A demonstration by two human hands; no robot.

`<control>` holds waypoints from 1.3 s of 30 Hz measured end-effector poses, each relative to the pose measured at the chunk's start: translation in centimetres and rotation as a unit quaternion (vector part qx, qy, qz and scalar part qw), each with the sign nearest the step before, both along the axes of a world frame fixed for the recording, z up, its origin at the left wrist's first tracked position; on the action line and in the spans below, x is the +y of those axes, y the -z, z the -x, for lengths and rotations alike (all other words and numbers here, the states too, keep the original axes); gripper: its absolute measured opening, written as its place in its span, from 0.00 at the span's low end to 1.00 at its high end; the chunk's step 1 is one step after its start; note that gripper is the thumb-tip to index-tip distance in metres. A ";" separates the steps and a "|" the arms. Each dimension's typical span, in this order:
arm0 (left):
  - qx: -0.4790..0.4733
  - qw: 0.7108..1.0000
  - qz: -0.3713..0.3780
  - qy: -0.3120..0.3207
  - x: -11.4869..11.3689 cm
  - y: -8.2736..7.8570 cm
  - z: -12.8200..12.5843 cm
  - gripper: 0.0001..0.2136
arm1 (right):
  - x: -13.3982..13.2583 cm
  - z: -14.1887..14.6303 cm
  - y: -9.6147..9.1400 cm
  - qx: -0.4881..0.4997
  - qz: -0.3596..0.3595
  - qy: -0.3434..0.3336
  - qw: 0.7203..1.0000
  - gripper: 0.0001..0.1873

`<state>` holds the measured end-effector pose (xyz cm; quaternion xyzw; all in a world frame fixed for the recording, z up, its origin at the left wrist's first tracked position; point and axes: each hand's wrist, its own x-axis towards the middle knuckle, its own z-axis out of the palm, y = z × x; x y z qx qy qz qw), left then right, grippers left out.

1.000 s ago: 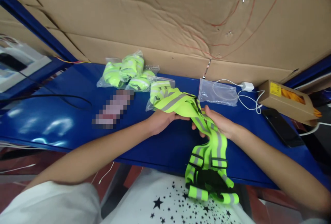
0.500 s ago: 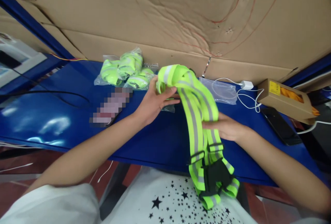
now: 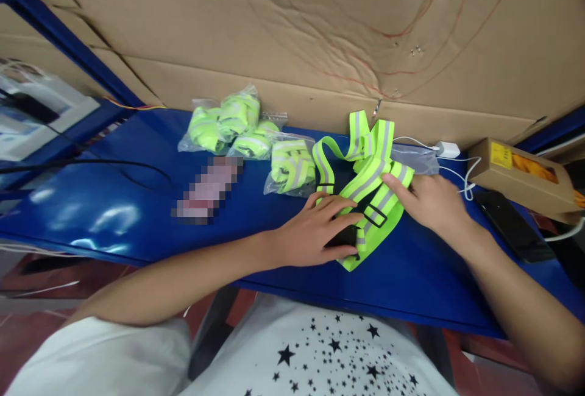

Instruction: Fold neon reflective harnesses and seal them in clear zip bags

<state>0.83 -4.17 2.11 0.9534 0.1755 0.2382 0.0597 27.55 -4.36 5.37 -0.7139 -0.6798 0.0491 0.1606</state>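
A lime-yellow reflective strap vest (image 3: 372, 180) with grey stripes lies loosely bunched on the blue table, its upper loops standing up near the cardboard wall. My left hand (image 3: 315, 230) rests over its near left part with fingers spread, partly covering a black piece (image 3: 343, 237). A black slider buckle (image 3: 375, 216) shows on a strap between my hands. At the vest's right side, my right hand (image 3: 434, 201) grips a strap, thumb on top and the other fingers mostly hidden. A bagged vest (image 3: 292, 166) lies just left of the loose one.
Several more bagged vests (image 3: 237, 116) are piled at the back left. A blurred-out flat object (image 3: 208, 192) lies left of centre. On the right are a clear bag (image 3: 418, 158), a white charger (image 3: 448, 150), a cardboard box (image 3: 525, 176) and a black phone (image 3: 514, 225).
The vest, held up and hanging over the table edge before, now lies on the table. My left hand has let go of its top and moved down and right onto it. A bagged vest is now uncovered.
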 end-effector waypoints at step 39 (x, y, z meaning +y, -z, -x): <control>0.068 0.989 0.124 0.035 2.5 -0.4 2.6 0.17 | -4.9 4.1 3.0 -0.028 -0.013 -0.323 0.946 0.17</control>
